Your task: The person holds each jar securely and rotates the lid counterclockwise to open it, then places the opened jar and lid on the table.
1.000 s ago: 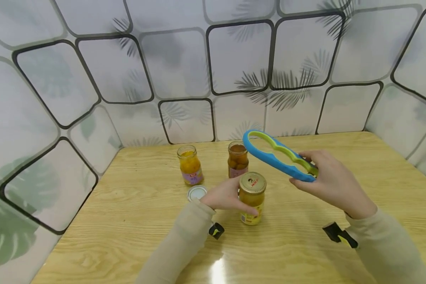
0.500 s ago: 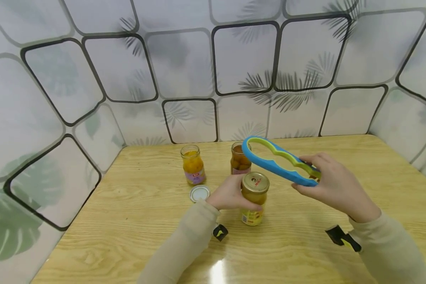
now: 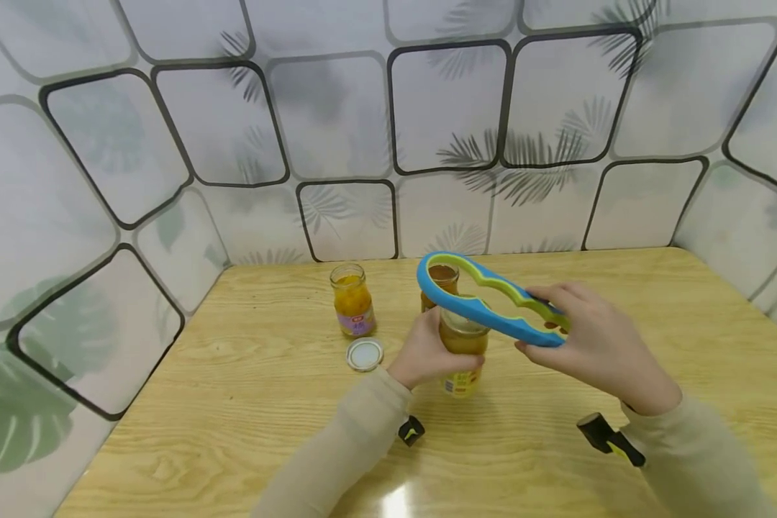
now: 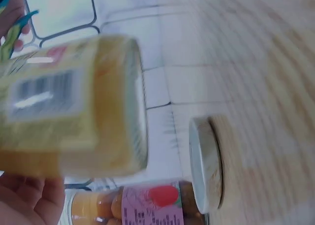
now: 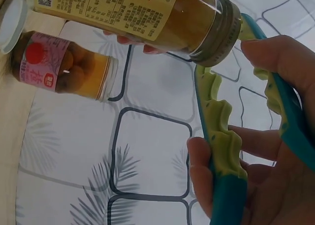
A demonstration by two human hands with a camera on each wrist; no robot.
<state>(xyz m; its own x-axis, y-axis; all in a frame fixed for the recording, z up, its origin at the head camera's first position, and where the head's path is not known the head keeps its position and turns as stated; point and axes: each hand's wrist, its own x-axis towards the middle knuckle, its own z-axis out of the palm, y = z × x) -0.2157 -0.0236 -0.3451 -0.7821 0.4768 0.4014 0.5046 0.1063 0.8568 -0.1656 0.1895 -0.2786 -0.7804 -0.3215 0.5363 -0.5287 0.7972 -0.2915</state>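
Observation:
My left hand (image 3: 430,352) grips a glass jar (image 3: 464,344) with a yellow label and a gold metal lid (image 5: 216,33). In the left wrist view the jar's base (image 4: 140,107) looks raised off the wooden table. My right hand (image 3: 596,349) holds a blue and green jar opener (image 3: 475,311) by its two handles, fingers on one side and thumb on the other. The opener's loop reaches over the lid, one blue arm crossing in front of it. The toothed green lining (image 5: 221,119) faces inward. Whether it touches the lid, I cannot tell.
An uncovered jar of orange fruit (image 3: 353,306) stands behind and left on the table (image 3: 233,403). A loose lid (image 3: 365,354) lies near it. Behind the opener, a second uncovered jar (image 3: 442,277) holds round brown fruit. A patterned wall (image 3: 337,115) rises behind the table.
My right hand has brought the opener left and over the gold lid. The left hand has lifted the jar slightly and shifted it away from me.

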